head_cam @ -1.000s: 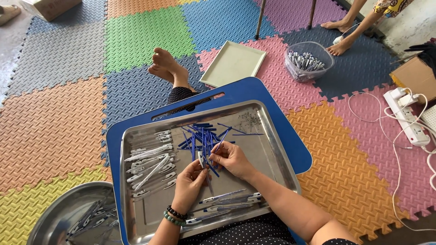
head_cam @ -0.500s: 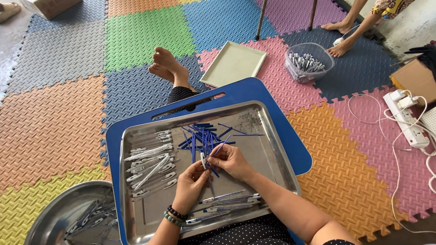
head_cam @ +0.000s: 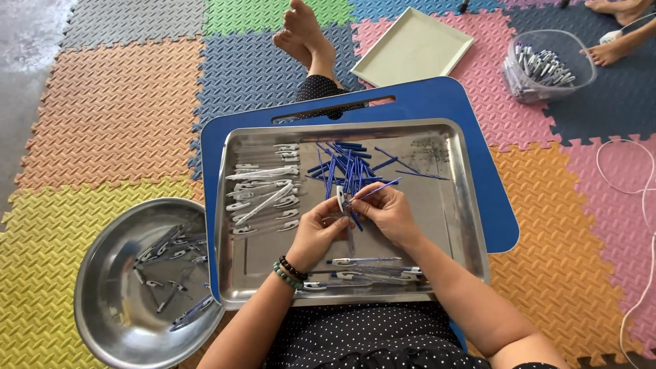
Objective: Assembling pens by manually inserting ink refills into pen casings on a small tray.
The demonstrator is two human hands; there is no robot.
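Hands together mid-tray: left hand (head_cam: 316, 232) pinches white pen clip (head_cam: 340, 199), right hand (head_cam: 387, 212) pinches blue refill (head_cam: 374, 192), long axis toward 2 o'clock, refill pile (head_cam: 345, 167) at 12 on steel tray (head_cam: 471, 212).

Inside the steel tray (head_cam: 459, 205), bare metal lay open along the right side and in the near-left corner. A pile of blue refills (head_cam: 345, 167) blocked the far middle, and white pen barrels (head_cam: 263, 195) crowded the far left. The left hand (head_cam: 316, 232) and right hand (head_cam: 386, 212) met at the centre, filling it. A row of pens (head_cam: 369, 270) barred the near edge. Beyond the tray's left rim sat a round steel bowl (head_cam: 102, 301).
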